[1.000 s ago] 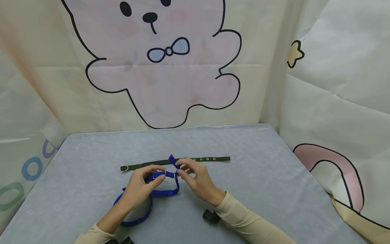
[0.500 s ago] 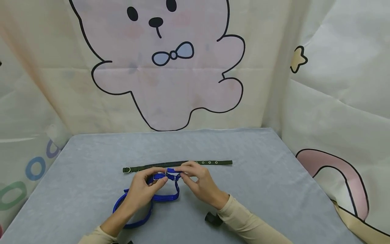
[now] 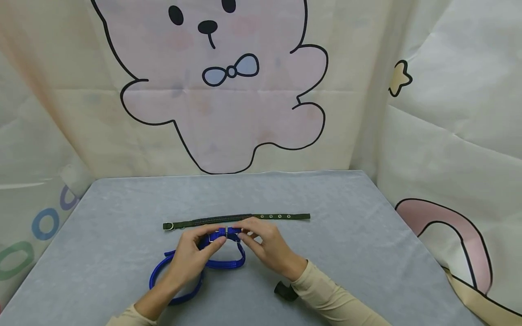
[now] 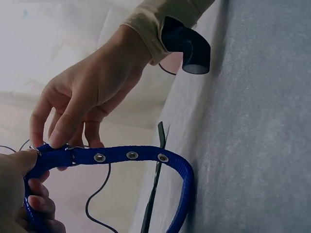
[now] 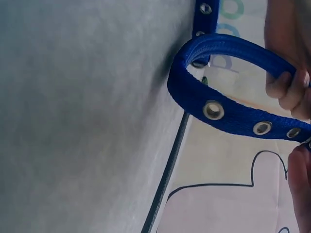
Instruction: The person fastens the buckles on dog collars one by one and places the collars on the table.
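Note:
A blue collar [image 3: 226, 265] with metal eyelets and a buckle hangs in a loop between my two hands, a little above the table. My left hand [image 3: 189, 256] pinches it beside the metal hardware. The right hand [image 3: 269, 246] pinches the strap close to the left fingertips, and the short end lies along the band there. In the left wrist view, eyelets run along the collar [image 4: 131, 154]; the right wrist view shows the collar's curve [image 5: 194, 92] near the cloth. Fingers partly cover the buckle.
Behind the hands a dark green collar [image 3: 281, 217] with eyelets lies stretched across the grey-blue tablecloth [image 3: 367, 271]. Another blue loop [image 3: 183, 299] lies by the left forearm; whether it joins the held collar I cannot tell. A black wrist mount [image 3: 285, 292] sits by the right sleeve.
The blue strap end, raised in my right fingers before, has come down toward the left and now lies flat along the band at the metal hardware. The left hand keeps its grip.

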A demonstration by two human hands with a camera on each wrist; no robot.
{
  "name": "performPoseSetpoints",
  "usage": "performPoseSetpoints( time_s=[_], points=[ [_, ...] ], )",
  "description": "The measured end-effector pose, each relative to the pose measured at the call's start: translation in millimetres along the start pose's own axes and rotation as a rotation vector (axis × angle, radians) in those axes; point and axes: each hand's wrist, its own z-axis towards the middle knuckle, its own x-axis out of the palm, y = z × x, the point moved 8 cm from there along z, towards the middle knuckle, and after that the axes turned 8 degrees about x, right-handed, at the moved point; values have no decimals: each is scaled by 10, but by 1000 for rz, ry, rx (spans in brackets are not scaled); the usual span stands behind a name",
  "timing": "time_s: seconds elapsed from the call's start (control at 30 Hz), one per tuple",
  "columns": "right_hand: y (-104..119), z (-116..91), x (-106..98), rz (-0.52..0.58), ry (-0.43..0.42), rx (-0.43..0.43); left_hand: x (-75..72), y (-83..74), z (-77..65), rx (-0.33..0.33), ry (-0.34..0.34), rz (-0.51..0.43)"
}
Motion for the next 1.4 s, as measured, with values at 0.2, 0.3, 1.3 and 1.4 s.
performPoseSetpoints(
  time_s=[0.2,0.3,1.3,1.4],
  points=[
    [12,-7,72,45,49,69,36,-12,-22,-36,-22,-16],
    [8,-15,72,69,52,91,73,-22,-34,-50,1,15],
    [-58,22,30,243,68,315,109,-53,-27,-186,-1,151],
    [-55,19,21,239,51,313,111,-65,-20,-189,10,181]
  ],
)
